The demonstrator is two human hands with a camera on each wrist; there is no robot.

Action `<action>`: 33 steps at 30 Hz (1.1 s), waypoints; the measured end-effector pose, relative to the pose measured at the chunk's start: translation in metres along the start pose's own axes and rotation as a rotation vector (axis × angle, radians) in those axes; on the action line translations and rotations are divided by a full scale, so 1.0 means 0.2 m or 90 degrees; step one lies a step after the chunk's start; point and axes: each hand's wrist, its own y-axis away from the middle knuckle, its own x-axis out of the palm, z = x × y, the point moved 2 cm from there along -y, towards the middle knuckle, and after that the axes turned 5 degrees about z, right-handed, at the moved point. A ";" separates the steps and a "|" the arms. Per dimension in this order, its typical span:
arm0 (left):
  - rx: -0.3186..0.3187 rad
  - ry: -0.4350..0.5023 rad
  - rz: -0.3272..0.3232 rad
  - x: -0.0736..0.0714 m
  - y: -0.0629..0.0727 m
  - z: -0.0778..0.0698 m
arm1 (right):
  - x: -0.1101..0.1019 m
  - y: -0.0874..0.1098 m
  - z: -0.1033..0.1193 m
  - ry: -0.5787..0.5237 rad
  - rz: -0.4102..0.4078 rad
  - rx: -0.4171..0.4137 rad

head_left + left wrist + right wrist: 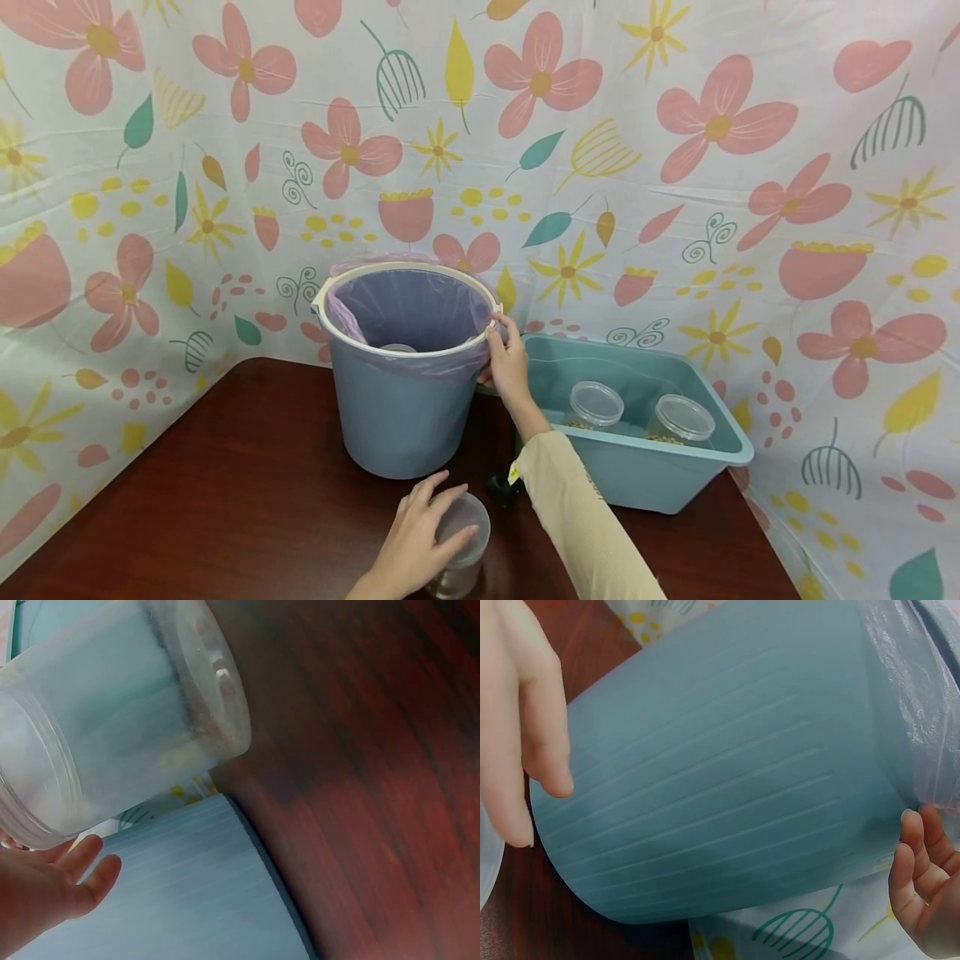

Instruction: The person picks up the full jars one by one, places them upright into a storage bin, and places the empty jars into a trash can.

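Note:
A blue-grey trash can [401, 408] lined with a thin pinkish plastic bag [345, 321] stands upright on the table. My right hand [510, 358] holds its white rim at the right side; fingertips of that right hand [926, 881] curl under the edge beside the bag. My left hand [412, 537] is spread over a clear lidded plastic jar [457, 558] standing in front of the can. In the left wrist view the jar [112, 727] looks nearly empty, with a little dark matter at its base. Inside the can a round translucent lid [397, 347] is partly visible.
Right of the can, a teal plastic tub [630, 467] holds a lidded jar [596, 404] and another lidded jar [680, 419], both with small yellowish pieces. A small black object [502, 490] lies on the brown table [225, 475]. Patterned cloth [480, 167] hangs behind.

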 end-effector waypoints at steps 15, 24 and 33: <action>0.017 -0.006 0.129 -0.02 0.01 0.04 | 0.00 -0.11 -0.19 0.004 -0.015 -0.013; 0.049 0.005 0.126 -0.03 0.01 0.05 | 0.00 -0.10 -0.18 0.014 -0.021 -0.012; 0.024 0.047 0.060 -0.05 0.00 0.04 | 0.00 -0.10 -0.19 0.014 -0.015 -0.016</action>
